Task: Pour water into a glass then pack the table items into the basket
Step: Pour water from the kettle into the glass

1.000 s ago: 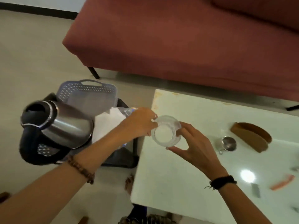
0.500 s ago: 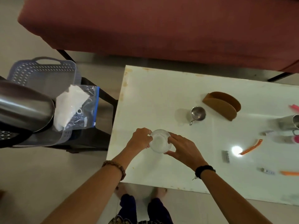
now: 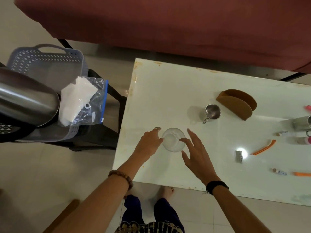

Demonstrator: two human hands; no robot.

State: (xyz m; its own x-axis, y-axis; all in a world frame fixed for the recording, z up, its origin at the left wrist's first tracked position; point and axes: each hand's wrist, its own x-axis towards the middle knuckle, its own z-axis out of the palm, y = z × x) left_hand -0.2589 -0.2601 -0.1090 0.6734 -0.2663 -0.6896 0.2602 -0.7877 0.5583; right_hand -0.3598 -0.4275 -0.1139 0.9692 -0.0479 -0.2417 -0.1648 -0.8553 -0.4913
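While the glass (image 3: 173, 140) stands upright on the white table (image 3: 168, 91), both hands sit right at it: left hand (image 3: 148, 144) just to its left with fingers curled loosely and fingertips touching the wall, right hand (image 3: 196, 152) just to its right, fingers spread apart, one fingertip at the rim. Neither looks clamped on it tbh.

Next bit is water, I'd guess, and the steel kettle (image 3: 25, 101) lies well off to the left of the left hand, tipped over across the grey basket (image 3: 50, 66), long axis running left-right. So the left hand's clearly nearer. A bagged tissue (image 3: 82, 101) lies beside the kettle.
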